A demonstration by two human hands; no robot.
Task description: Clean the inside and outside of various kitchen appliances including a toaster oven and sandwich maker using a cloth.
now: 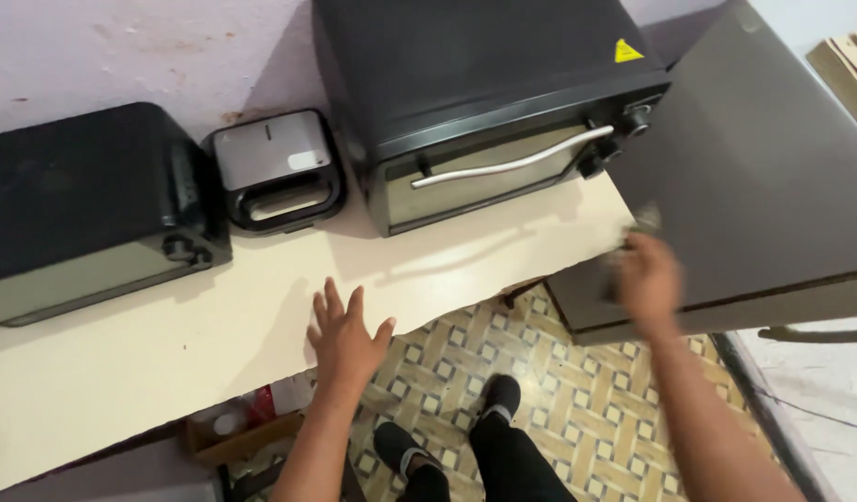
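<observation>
My left hand (343,333) lies flat on the front edge of a cream counter (168,344), fingers spread, holding nothing. My right hand (648,277) is blurred with motion at the counter's right end, against the side of a grey refrigerator (763,167); something small and dark seems to be at its fingertips, but I cannot tell what it is. A large black toaster oven (484,102) with a silver handle stands on the counter just behind and between both hands.
A second black oven (84,204) sits at the far left, with a small silver-and-black sandwich maker (278,172) beside it against the wall. Below is a patterned tile floor (577,400), my dark shoes, and clutter under the counter.
</observation>
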